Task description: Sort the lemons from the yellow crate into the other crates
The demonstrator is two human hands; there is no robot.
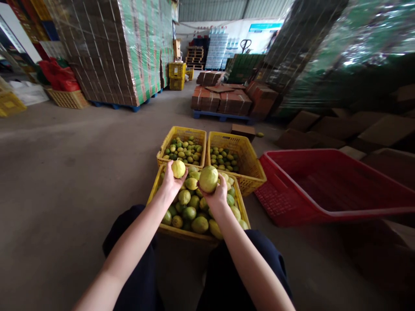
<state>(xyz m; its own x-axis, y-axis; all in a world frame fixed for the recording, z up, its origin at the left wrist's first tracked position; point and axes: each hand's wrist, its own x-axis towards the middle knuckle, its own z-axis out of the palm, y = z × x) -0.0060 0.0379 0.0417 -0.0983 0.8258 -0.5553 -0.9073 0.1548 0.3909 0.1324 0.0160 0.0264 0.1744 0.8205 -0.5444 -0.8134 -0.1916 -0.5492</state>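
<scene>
My left hand (172,180) is closed around a small yellow lemon (178,169), held above the left side of the near yellow crate (242,203). A larger greenish-yellow lemon (208,179) rests in my right hand (218,192), its fingers curled round the underside. Below both hands, the near crate is filled with green and yellow lemons (189,213). Just beyond it stand two more yellow crates: the far left crate (165,140) holds many smaller lemons (183,150), and the far right crate (248,157) holds a lower layer of them (223,159).
A large red crate (279,190) sits at the right, with cardboard boxes (343,129) behind it. Flattened cartons lie on a blue pallet (223,116) ahead. Tall wrapped stacks (139,52) rise left and right. One loose lemon (260,134) lies beside a small carton (243,131).
</scene>
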